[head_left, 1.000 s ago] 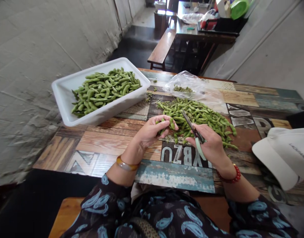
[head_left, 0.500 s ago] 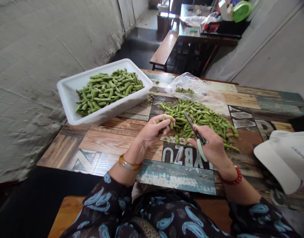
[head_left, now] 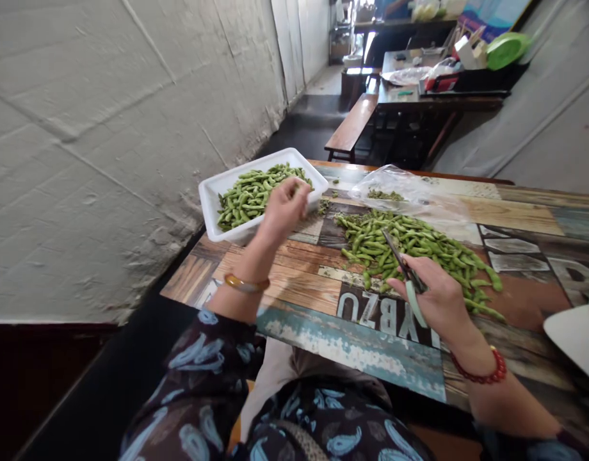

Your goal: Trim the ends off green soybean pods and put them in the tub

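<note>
My left hand (head_left: 287, 206) is over the near right side of a white plastic tub (head_left: 209, 203). Its fingers are curled, and what they hold is hidden. Green edamame pods (head_left: 249, 195) fill much of the tub. In my right hand (head_left: 433, 288) is a pair of scissors (head_left: 412, 299) with pale green handles, the blades pointing away from me. The scissor tips lie above a loose heap of edamame pods (head_left: 419, 240) spread on the wood-patterned table (head_left: 299, 282).
A clear plastic bag (head_left: 395, 179) with small green trimmings lies behind the heap. To the right is a white cap (head_left: 575, 330). A rough white wall (head_left: 107, 160) runs along the left. Farther back stand a bench (head_left: 353, 125) and another table (head_left: 403, 96) with things on it.
My left hand, which held edamame pods near the heap, has moved left and forward over the tub. My right hand keeps the scissors by the heap. The view has turned left.
</note>
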